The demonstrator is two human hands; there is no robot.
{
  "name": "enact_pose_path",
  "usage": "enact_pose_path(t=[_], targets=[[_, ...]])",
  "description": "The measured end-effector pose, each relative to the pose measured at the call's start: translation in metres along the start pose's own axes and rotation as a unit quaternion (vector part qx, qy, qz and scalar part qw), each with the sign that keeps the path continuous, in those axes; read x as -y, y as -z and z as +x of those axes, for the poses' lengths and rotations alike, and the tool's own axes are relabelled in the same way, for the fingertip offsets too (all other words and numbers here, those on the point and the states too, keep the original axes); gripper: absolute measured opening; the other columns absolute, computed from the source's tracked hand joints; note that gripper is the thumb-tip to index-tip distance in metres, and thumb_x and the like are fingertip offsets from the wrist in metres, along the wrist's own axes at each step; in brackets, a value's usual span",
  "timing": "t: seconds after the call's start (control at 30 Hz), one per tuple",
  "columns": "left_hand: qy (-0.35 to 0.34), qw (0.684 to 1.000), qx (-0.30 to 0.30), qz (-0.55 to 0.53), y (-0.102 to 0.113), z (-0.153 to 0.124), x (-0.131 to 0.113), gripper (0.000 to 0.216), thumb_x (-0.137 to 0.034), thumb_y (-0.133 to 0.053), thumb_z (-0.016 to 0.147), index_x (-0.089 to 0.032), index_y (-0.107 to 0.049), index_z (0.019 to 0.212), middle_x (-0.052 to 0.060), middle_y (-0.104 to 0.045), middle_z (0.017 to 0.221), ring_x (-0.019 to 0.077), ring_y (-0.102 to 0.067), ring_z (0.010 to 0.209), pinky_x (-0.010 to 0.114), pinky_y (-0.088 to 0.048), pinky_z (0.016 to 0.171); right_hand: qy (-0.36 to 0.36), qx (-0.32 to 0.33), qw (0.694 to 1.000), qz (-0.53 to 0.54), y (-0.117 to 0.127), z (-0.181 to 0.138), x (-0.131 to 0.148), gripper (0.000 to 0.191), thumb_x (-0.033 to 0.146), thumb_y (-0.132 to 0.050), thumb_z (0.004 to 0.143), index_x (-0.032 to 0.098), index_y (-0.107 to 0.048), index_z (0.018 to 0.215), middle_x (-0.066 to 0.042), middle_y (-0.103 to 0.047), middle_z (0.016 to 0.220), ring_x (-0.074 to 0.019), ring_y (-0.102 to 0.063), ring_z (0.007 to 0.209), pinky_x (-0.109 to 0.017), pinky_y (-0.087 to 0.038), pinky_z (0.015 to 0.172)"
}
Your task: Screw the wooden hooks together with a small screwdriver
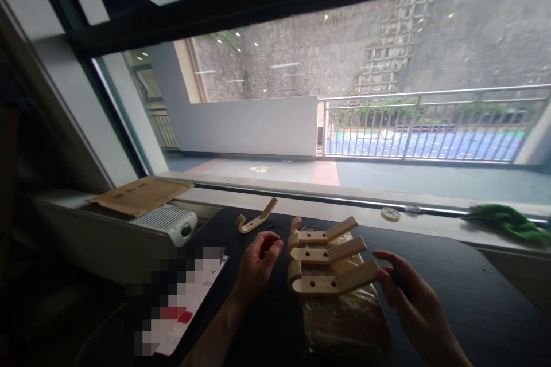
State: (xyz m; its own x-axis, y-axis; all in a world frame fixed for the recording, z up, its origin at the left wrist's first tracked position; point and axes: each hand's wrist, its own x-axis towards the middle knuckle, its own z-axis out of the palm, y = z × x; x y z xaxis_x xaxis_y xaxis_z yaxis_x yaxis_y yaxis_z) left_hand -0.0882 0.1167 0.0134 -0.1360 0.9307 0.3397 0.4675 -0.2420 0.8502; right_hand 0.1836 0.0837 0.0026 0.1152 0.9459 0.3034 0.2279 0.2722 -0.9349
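Note:
Several pale wooden hooks, each with a curled end and two holes, lie side by side on a parcel wrapped in clear plastic [344, 321]. My right hand [408, 289] has its thumb and index finger at the straight end of the nearest wooden hook [318, 285]; something dark shows in the palm, too shadowed to name. Left of the row, my left hand [258, 261] hovers with curled fingers and thumb close together, and I cannot see what is between them. Beyond it, a single wooden hook [258, 223] rests on the dark table, beside a small black piece [270, 226].
A phone or tablet [189, 309], partly pixelated, lies left on the black table [447, 287]. Behind it are a white slatted box [167, 221] and a brown envelope [142, 192]. A tape roll [390, 214] and green cloth [508, 223] sit on the windowsill.

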Motion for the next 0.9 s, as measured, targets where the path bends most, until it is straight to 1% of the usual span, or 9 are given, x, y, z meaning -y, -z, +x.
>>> enact_pose_path(t=[0.03,0.1,0.23,0.37,0.5,0.63,0.73,0.8,0.9], targets=[[-0.012,0.996,-0.053,0.076,0.003,0.005,0.003,0.028,-0.043,-0.045,0.084,-0.018,-0.056,0.090,0.003,-0.063,0.080,0.0170,-0.061,0.071,0.028,-0.051,0.065,0.001,-0.033,0.999,-0.014,0.001,0.000,-0.003,0.044,0.050,-0.060,0.075,0.019,-0.060,0.107,0.001,-0.058,0.065,-0.0124,-0.049,0.054,-0.022,-0.038,0.047],[-0.010,0.982,-0.123,0.140,0.012,0.017,0.007,0.027,-0.039,-0.041,0.085,-0.017,-0.055,0.091,0.007,-0.063,0.090,0.0203,-0.062,0.082,0.031,-0.051,0.071,-0.006,-0.055,0.998,-0.017,0.003,0.001,-0.007,0.045,0.053,-0.057,0.076,0.019,-0.060,0.106,0.003,-0.053,0.060,-0.0114,-0.045,0.050,-0.023,-0.037,0.047],[0.013,0.946,-0.173,0.273,0.030,0.050,0.011,0.024,-0.027,-0.049,0.081,-0.015,-0.055,0.101,0.013,-0.056,0.110,0.0267,-0.051,0.110,0.040,-0.039,0.095,-0.031,-0.043,0.999,0.011,0.003,0.003,-0.010,0.049,0.058,-0.054,0.076,0.018,-0.060,0.105,0.005,-0.044,0.050,-0.0128,-0.042,0.046,-0.024,-0.034,0.043],[0.090,0.913,-0.114,0.382,0.034,0.073,0.017,0.035,-0.025,-0.062,0.078,-0.011,-0.056,0.109,0.016,-0.056,0.114,0.0324,-0.049,0.112,0.050,-0.040,0.092,-0.012,-0.043,0.999,-0.017,0.005,0.006,-0.013,0.045,0.058,-0.055,0.075,0.020,-0.063,0.098,0.004,-0.046,0.049,-0.0141,-0.044,0.046,-0.025,-0.036,0.044],[0.142,0.890,-0.037,0.433,0.035,0.079,0.024,0.032,-0.031,-0.054,0.088,-0.016,-0.053,0.116,0.008,-0.056,0.117,0.0213,-0.058,0.099,0.043,-0.050,0.083,-0.005,-0.043,0.999,-0.026,0.005,0.010,-0.016,0.043,0.059,-0.054,0.074,0.021,-0.066,0.092,0.002,-0.049,0.048,-0.0148,-0.046,0.044,-0.025,-0.038,0.042],[0.133,0.896,0.019,0.423,0.044,0.079,0.017,0.032,-0.031,-0.055,0.088,-0.017,-0.053,0.116,0.008,-0.056,0.117,0.0208,-0.059,0.098,0.041,-0.051,0.081,0.004,-0.037,0.999,-0.010,0.003,0.011,-0.017,0.044,0.061,-0.054,0.073,0.020,-0.067,0.087,0.001,-0.057,0.054,-0.0141,-0.046,0.043,-0.025,-0.039,0.041],[0.098,0.915,0.027,0.390,0.055,0.077,-0.006,0.030,-0.031,-0.055,0.088,-0.017,-0.054,0.114,0.007,-0.057,0.114,0.0201,-0.059,0.096,0.040,-0.051,0.080,0.002,-0.044,0.999,-0.008,0.003,0.012,-0.016,0.045,0.061,-0.055,0.071,0.020,-0.067,0.086,0.001,-0.056,0.052,-0.0148,-0.048,0.043,-0.025,-0.040,0.040],[0.055,0.932,0.020,0.359,0.061,0.070,-0.032,0.023,-0.026,-0.052,0.089,-0.015,-0.057,0.108,0.008,-0.061,0.102,0.0195,-0.060,0.092,0.037,-0.049,0.081,-0.002,-0.050,0.999,-0.014,0.004,0.012,-0.016,0.046,0.061,-0.056,0.070,0.019,-0.068,0.085,0.001,-0.054,0.048,-0.0159,-0.049,0.044,-0.025,-0.040,0.041],[-0.015,0.954,0.031,0.296,0.065,0.046,-0.077,0.030,-0.030,-0.043,0.091,-0.020,-0.048,0.120,0.004,-0.061,0.098,0.0160,-0.060,0.088,0.027,-0.049,0.077,-0.010,-0.037,0.999,-0.016,0.007,0.013,-0.018,0.047,0.060,-0.056,0.071,0.018,-0.068,0.087,0.001,-0.054,0.050,-0.0158,-0.050,0.045,-0.025,-0.040,0.042]])
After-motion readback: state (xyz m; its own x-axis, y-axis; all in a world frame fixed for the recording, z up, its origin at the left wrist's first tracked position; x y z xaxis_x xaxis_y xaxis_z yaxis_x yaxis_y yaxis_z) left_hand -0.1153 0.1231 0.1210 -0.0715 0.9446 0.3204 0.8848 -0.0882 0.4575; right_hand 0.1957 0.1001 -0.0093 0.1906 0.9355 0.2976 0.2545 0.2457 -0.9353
